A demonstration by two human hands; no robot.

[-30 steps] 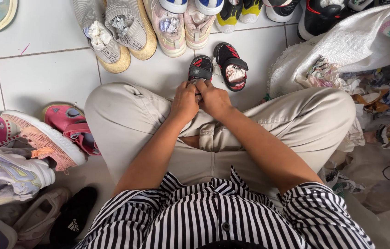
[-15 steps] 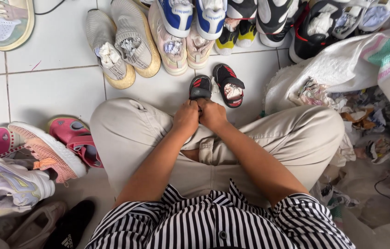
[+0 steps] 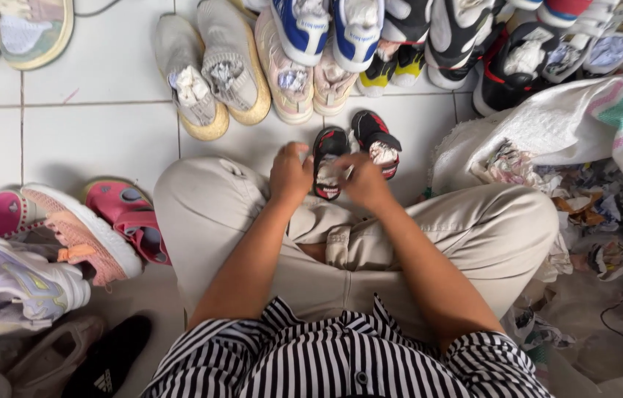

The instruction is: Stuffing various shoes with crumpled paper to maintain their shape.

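A tiny black shoe (image 3: 328, 161) with red trim sits on the white tile floor (image 3: 98, 140), just past the person's knees. It has white paper stuffed inside. The left hand (image 3: 291, 175) is at the shoe's left side, with its fingers (image 3: 298, 152) curled and touching the edge. The right hand (image 3: 365, 180) is at the shoe's right side. Its fingers (image 3: 347, 171) are bent toward the paper, but it is a bit blurry, so I cannot tell if they pinch it.

Just beside it on the right lies the other tiny black shoe (image 3: 376, 141), tilted, also with paper inside. The person sits cross-legged in tan pants (image 3: 473, 228) and a black-and-white striped shirt (image 3: 341, 361).

Past the tiny shoes stands a row of bigger shoes: grey ones (image 3: 212, 74), pink ones (image 3: 308, 85) and blue-and-white ones (image 3: 326, 29). On the left are pink sandals (image 3: 127, 217) and a pink sneaker (image 3: 68, 228). On the right is a white sack (image 3: 569, 125) and crumpled paper (image 3: 584, 214).
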